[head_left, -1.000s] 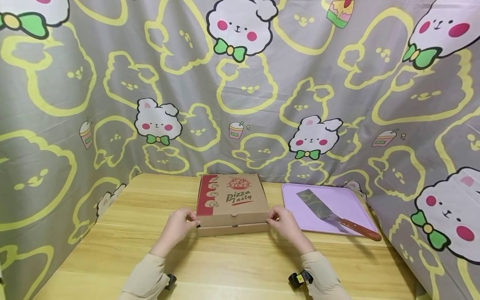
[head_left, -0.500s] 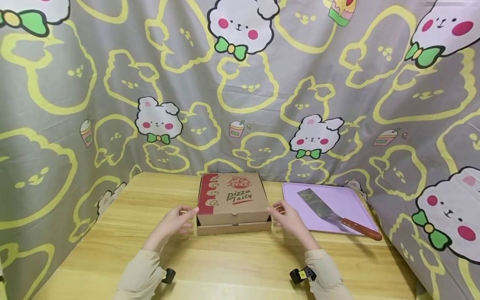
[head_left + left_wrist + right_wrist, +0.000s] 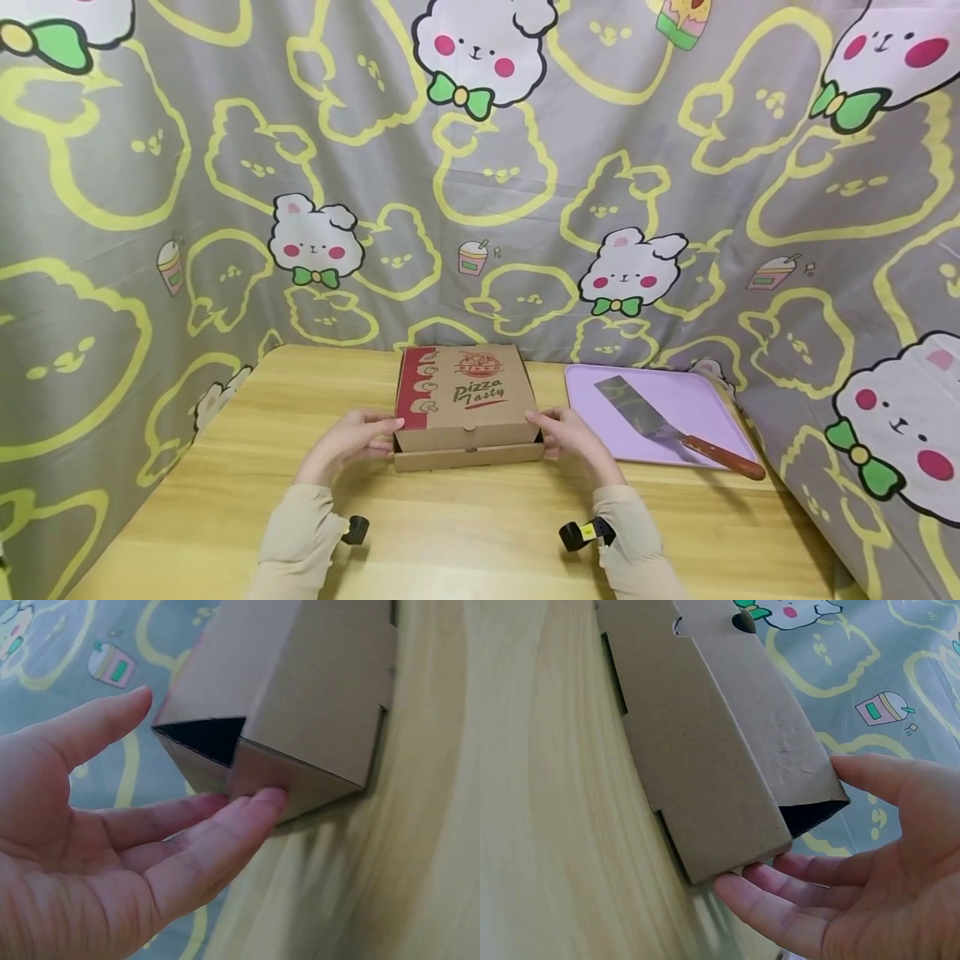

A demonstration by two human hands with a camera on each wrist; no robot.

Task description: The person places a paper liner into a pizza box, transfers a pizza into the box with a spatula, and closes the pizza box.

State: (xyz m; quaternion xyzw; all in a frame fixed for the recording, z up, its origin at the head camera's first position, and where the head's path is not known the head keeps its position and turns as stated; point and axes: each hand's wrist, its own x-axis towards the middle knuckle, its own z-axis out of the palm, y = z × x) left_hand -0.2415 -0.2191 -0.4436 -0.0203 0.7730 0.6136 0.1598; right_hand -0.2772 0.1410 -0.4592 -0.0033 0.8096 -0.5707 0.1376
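A brown cardboard pizza box [image 3: 487, 396] with a red strip lies on the table. Its lid is down but not flush: a dark gap shows at each front corner. At the front left corner, my left hand [image 3: 352, 437] touches the lower side wall with nearly straight fingertips [image 3: 266, 806]; the thumb stands close to the lid's corner in the left wrist view. My right hand [image 3: 566, 435] mirrors it at the front right corner, fingers [image 3: 757, 900] against the lower wall, thumb tip at the lid's edge. The box's rear sides are hidden.
To the right lies a lilac tray [image 3: 592, 433], with a wide metal spatula [image 3: 637, 412] on it; its wooden handle juts past the front rim. A printed curtain [image 3: 510, 250] hangs behind the wooden table [image 3: 465, 525] and along both sides.
Both hands came off the front corners, spread their fingers, then moved back in with fingers lower on the side walls and thumbs by the lid. Box, tray and spatula stay put.
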